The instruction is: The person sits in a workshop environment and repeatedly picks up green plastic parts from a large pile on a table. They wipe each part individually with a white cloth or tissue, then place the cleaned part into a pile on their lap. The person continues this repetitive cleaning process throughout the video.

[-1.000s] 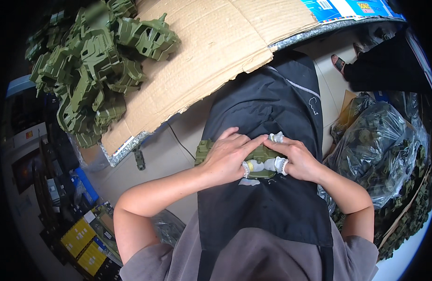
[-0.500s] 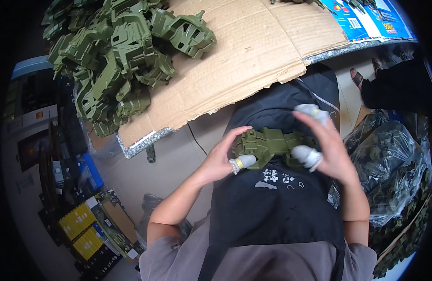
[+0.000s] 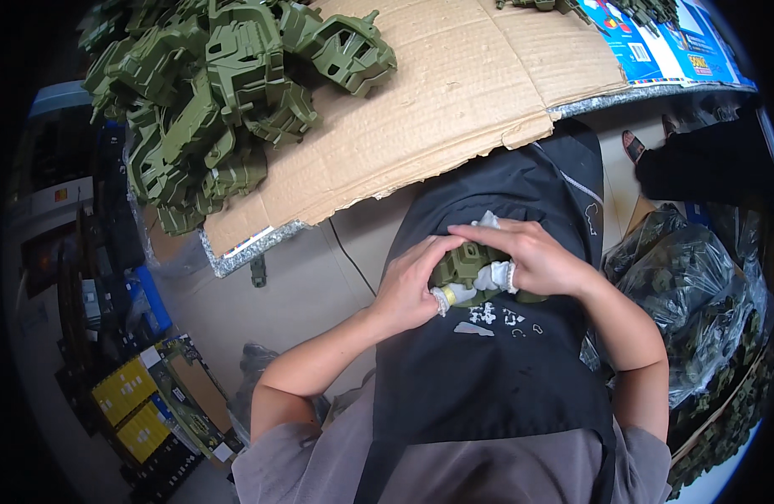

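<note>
A green plastic toy vehicle body (image 3: 462,266) rests on the black apron over my lap. My left hand (image 3: 414,281) wraps its left end, the thumb in a pale cover with a yellow band. From the right, my right hand (image 3: 534,259) closes over the middle of the toy, its white-wrapped thumb pressed on the near side. The fingertips of both hands meet over the far side. Much of the toy is hidden under my palms and fingers.
A cardboard-covered table (image 3: 429,92) lies ahead, with a pile of green plastic vehicle bodies (image 3: 244,59) at its left. Clear plastic bags (image 3: 681,286) of green parts stand at my right. Yellow packages (image 3: 133,395) lie at lower left. Another person's foot (image 3: 633,146) shows at far right.
My right hand has moved left from the toy's right end and closed over its middle. My left hand still holds the left end, shifted slightly right.
</note>
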A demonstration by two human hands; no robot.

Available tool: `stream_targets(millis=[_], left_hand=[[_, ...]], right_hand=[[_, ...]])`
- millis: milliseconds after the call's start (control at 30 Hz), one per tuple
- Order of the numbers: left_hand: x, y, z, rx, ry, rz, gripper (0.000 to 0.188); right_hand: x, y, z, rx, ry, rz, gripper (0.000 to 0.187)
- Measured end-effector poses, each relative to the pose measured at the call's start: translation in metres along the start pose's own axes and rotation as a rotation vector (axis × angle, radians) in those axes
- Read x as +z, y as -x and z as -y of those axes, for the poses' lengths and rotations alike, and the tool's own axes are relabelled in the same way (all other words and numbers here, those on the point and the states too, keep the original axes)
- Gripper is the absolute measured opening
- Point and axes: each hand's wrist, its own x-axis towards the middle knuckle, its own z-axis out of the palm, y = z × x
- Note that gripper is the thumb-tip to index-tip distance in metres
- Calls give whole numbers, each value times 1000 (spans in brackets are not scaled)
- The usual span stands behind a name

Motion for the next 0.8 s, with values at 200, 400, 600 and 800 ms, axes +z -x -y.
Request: stream_targets(millis=[200, 400, 600, 800], left_hand=[[-13, -18, -9, 187, 229, -107, 87], [30, -43, -21, 293, 589, -94, 92], [14, -55, -41, 517, 149, 96, 66], [-2, -55, -48, 470, 198, -18, 96]], right_hand=[[-17, 17, 20, 30, -141, -317, 67], [-5, 44, 32, 15, -738, -672, 75], [-53, 78, 67, -57, 154, -355, 77], [-47, 109, 49, -66, -66, -636, 68]])
